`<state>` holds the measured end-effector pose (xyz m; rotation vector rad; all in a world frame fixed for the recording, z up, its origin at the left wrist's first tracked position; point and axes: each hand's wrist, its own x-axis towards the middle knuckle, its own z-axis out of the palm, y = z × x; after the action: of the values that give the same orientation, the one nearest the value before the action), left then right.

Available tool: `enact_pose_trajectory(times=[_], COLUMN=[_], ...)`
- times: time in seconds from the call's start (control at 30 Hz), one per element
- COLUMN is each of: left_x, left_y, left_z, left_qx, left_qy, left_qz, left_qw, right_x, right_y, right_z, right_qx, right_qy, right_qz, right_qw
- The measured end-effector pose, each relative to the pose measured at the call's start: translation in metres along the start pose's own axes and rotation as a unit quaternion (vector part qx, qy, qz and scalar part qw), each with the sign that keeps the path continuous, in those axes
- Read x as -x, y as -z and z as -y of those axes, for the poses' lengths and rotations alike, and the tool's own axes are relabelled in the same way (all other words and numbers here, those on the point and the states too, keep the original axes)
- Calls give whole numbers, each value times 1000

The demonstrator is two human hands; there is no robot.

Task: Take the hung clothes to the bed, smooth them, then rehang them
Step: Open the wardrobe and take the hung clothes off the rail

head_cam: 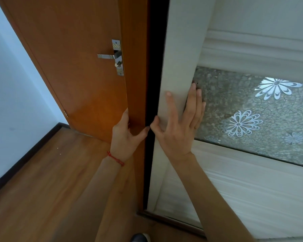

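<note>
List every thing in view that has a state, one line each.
wardrobe sliding door: slid partly open, dark gap at its left edge
wooden room door: swung open
door handle: level, unpressed
left hand: open, on the wooden side panel
right hand: open, fingers flat on the sliding door

Right hand [180, 126] flat on pale sliding door [178, 70]; left hand [126, 135] on wooden frame [135, 67].

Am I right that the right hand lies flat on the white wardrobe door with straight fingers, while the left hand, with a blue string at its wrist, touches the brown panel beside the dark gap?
Not quite: the string at the left hand's wrist is red, not blue, as the head view shows. The rest holds: the right hand lies flat on the white wardrobe door, and the left touches the brown panel beside the dark gap.
</note>
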<state>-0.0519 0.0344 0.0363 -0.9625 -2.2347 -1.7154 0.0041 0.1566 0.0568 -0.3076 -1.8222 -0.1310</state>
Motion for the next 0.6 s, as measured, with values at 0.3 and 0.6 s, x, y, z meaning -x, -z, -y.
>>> enact_pose_trajectory(times=[0.3,0.6], left_x=[1,29], left_y=[-7,-53], left_z=[2,-52], left_qx=[-23,-79], left_qy=[28,-238], left_qz=[-23,-170], left_qw=[999,953], right_x=[9,18], right_y=[38,94], right_z=[-62,-122], right_qx=[52,94], right_qy=[-14,-110], right_qz=[-12,-20], right_qw=[998,989])
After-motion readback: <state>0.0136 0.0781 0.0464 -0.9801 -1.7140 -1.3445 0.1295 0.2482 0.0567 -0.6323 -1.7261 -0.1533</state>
